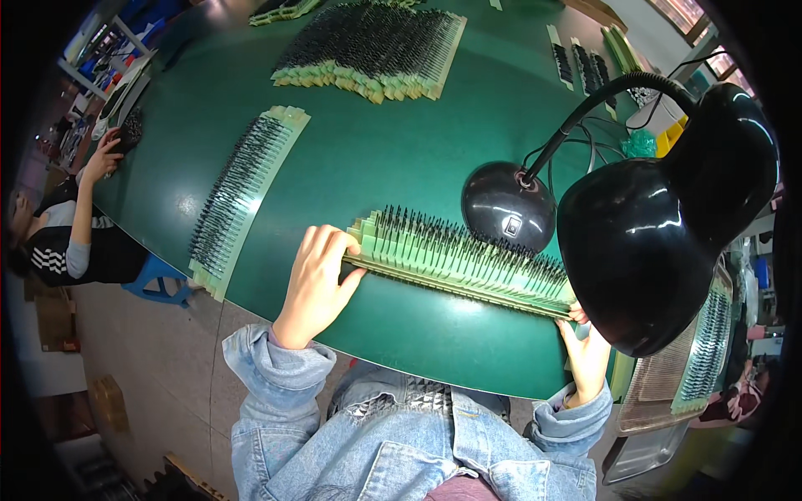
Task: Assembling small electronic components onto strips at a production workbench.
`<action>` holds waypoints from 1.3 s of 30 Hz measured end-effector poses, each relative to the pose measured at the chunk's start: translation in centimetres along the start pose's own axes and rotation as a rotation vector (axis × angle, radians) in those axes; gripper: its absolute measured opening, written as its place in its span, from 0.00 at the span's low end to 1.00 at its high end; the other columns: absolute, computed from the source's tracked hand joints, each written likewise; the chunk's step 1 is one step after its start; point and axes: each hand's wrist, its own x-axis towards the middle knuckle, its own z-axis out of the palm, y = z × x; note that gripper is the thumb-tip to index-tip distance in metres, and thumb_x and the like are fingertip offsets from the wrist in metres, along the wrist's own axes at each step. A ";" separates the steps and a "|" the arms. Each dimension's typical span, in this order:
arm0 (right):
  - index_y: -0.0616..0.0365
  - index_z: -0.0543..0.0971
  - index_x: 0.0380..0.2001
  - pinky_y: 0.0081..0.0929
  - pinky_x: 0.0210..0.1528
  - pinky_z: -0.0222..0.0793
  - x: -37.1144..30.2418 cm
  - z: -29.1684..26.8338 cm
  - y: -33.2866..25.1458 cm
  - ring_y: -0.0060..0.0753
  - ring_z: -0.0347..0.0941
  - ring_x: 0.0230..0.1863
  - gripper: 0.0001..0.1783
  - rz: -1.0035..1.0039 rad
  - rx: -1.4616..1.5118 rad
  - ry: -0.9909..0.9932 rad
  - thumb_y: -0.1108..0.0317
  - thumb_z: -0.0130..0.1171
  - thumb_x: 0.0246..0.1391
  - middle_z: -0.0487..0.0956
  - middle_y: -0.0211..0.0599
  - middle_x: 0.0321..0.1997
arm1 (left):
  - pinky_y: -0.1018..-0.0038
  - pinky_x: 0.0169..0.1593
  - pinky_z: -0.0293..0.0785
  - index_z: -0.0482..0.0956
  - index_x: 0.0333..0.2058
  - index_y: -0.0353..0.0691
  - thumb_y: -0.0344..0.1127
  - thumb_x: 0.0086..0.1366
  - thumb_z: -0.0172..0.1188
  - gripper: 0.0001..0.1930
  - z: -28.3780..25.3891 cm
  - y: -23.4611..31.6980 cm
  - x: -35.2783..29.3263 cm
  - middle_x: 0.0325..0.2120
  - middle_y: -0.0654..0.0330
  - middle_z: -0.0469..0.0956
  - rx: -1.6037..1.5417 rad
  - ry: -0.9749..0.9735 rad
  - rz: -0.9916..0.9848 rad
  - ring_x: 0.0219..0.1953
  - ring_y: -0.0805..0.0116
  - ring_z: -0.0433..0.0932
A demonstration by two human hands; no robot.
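We hold a long bundle of pale green strips [451, 263], bristling with rows of thin black pins along its upper side; its strip ends step unevenly at the left. It sits at the front of the green worktop [401, 150]. Our left hand [313, 284] pinches its left end between thumb and fingers; our right hand [587, 355], partly behind the black lamp [643, 234], pinches the right end. At right, a brown mesh tray [656, 384] bears another pinned bundle [707, 351], above a metal tray [645, 455]. We see the worktop's curved front edge near our waist. Bare surface lies between our bundle and the large pile [368, 54] behind; the lamp crowds our right.
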 end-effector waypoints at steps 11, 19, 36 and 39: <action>0.62 0.74 0.40 0.28 0.48 0.64 -0.7 -0.7 0.6 0.33 0.70 0.45 0.17 -0.016 -0.076 -0.120 0.78 0.60 0.42 0.75 0.38 0.41 | 0.71 0.42 0.67 0.76 0.30 0.35 0.22 0.44 0.59 0.11 -0.3 0.1 -1.5 0.33 0.57 0.70 -0.112 -0.047 -0.004 0.39 0.60 0.69; 0.67 0.73 0.37 0.24 0.44 0.66 0.5 -0.7 0.7 0.28 0.70 0.39 0.11 0.290 0.987 -0.029 0.74 0.56 0.49 0.74 0.40 0.39 | 0.77 0.18 0.70 0.69 0.33 0.31 0.27 0.58 0.53 0.06 -2.8 -1.1 -2.6 0.18 0.58 0.73 -1.238 -0.174 -0.430 0.16 0.67 0.74; 0.73 0.73 0.34 0.25 0.33 0.68 0.3 -1.0 -0.1 0.30 0.71 0.28 0.11 0.272 1.198 -0.036 0.74 0.45 0.55 0.74 0.40 0.29 | 0.76 0.17 0.70 0.68 0.42 0.27 0.32 0.64 0.45 0.13 -0.2 1.9 -1.3 0.30 0.53 0.75 -1.235 0.295 -0.476 0.19 0.71 0.71; 0.73 0.71 0.43 0.21 0.31 0.67 0.6 -1.6 -1.0 0.26 0.70 0.26 0.15 0.285 1.196 -0.030 0.74 0.45 0.55 0.73 0.37 0.27 | 0.76 0.17 0.70 0.68 0.42 0.27 0.32 0.64 0.45 0.13 -0.1 1.7 -1.4 0.30 0.53 0.75 -1.254 0.289 -0.475 0.20 0.71 0.72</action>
